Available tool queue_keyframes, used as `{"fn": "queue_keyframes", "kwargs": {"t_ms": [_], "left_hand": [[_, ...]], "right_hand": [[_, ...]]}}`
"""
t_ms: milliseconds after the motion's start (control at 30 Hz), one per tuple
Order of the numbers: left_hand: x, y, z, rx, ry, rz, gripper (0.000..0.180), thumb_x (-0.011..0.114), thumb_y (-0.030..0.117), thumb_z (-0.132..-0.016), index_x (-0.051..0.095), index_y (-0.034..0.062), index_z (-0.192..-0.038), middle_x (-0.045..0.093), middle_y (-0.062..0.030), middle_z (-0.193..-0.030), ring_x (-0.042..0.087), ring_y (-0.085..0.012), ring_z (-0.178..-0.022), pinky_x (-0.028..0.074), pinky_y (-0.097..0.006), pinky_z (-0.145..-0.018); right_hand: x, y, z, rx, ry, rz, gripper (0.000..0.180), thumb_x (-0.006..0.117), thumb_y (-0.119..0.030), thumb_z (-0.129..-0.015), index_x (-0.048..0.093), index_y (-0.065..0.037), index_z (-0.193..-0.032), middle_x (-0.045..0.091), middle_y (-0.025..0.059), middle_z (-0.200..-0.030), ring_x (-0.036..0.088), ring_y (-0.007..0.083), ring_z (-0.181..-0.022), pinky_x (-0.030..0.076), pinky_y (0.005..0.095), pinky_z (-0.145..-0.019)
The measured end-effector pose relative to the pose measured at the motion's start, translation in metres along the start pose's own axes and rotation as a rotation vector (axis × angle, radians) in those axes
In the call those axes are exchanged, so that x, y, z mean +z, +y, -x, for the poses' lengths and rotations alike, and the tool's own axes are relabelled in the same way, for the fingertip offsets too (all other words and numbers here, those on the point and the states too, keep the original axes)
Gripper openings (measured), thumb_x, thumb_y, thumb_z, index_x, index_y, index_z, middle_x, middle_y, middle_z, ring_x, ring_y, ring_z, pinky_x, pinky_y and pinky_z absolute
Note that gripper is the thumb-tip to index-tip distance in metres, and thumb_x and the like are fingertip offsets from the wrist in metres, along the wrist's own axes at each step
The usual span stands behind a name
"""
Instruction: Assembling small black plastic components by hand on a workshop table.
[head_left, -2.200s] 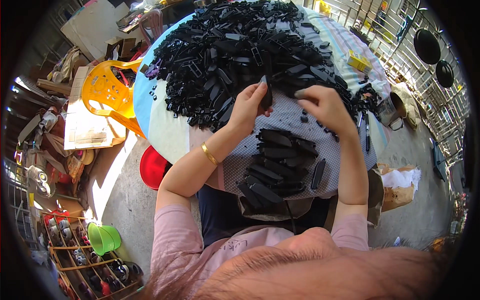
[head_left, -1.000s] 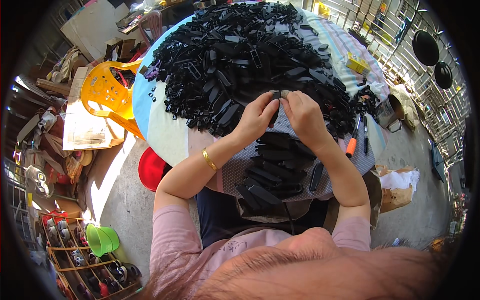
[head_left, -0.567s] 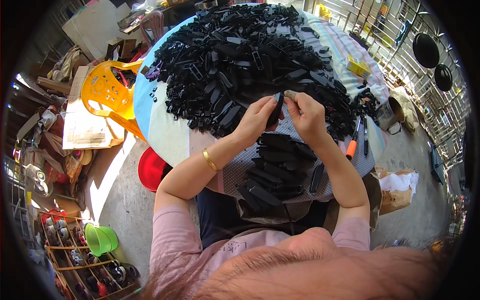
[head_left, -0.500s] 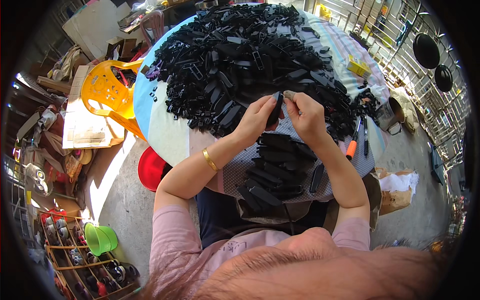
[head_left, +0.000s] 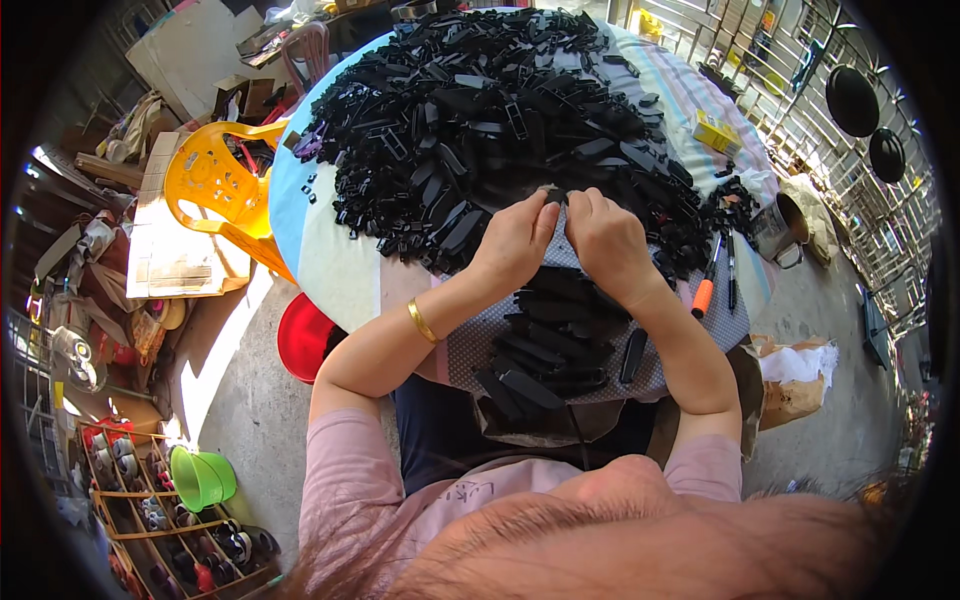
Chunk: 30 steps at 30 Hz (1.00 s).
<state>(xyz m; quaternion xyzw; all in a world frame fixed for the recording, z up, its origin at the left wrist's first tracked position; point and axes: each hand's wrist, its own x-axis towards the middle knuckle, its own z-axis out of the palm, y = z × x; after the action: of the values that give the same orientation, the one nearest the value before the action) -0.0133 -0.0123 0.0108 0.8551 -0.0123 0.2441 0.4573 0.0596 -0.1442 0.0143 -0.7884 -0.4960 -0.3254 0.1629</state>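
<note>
My left hand [head_left: 515, 238] and my right hand [head_left: 606, 238] meet over the near middle of a round table. Both are closed, with thumbs and fingers pinching a small black plastic piece [head_left: 556, 197] between them. Most of that piece is hidden by my fingers. Just beyond my hands rises a large heap of black plastic parts [head_left: 490, 110], long flat ones mixed with small clips. Nearer to me, below my wrists, a stack of long black plastic pieces [head_left: 545, 345] lies on a dotted cloth [head_left: 460, 352]. One such piece rests apart, by my right forearm.
An orange-handled screwdriver [head_left: 704, 296] and a black pen [head_left: 732, 275] lie right of my hands. Farther right are a metal mug [head_left: 782, 232] and a yellow box [head_left: 716, 132]. A yellow chair [head_left: 222, 185] and red bucket [head_left: 303, 340] stand left of the table.
My hands have drawn closer together and turned inward over the black piece. It stood upright and showed more before; now little of it is visible.
</note>
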Motion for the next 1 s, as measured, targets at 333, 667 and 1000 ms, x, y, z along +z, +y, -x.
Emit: {"fn": "queue_keyframes", "kwargs": {"t_ms": [333,667,1000], "left_hand": [[-0.002,0.0,0.0,-0.049,0.012,0.064,0.024,0.044,0.02,-0.092,0.053,-0.0029,-0.092,0.057,-0.0215,-0.072,0.055,-0.0381,-0.067,0.043,-0.039,-0.059],[-0.01,-0.005,-0.006,-0.118,-0.161,0.057,0.027,0.047,0.022,-0.091,0.058,-0.0025,-0.096,0.056,-0.0161,-0.067,0.049,-0.0228,-0.059,0.042,-0.031,-0.057],[-0.008,-0.004,-0.005,-0.044,-0.139,0.136,0.024,0.049,0.018,-0.089,0.058,-0.004,-0.088,0.054,-0.0188,-0.061,0.046,-0.0289,-0.05,0.039,-0.032,-0.05]], "right_hand": [[0.005,0.0,-0.004,-0.023,0.052,-0.124,0.01,0.052,-0.01,-0.081,0.046,-0.002,-0.08,0.049,0.0119,-0.071,0.055,0.0278,-0.062,0.045,0.0351,-0.052],[0.002,0.01,0.0,-0.142,-0.141,-0.163,0.01,0.053,-0.008,-0.08,0.045,-0.002,-0.076,0.049,0.0118,-0.066,0.054,0.0283,-0.056,0.044,0.0345,-0.048],[-0.001,0.005,0.0,-0.129,-0.123,-0.23,0.01,0.053,-0.006,-0.079,0.045,-0.001,-0.075,0.049,0.013,-0.067,0.054,0.0293,-0.057,0.044,0.0351,-0.048]]}}
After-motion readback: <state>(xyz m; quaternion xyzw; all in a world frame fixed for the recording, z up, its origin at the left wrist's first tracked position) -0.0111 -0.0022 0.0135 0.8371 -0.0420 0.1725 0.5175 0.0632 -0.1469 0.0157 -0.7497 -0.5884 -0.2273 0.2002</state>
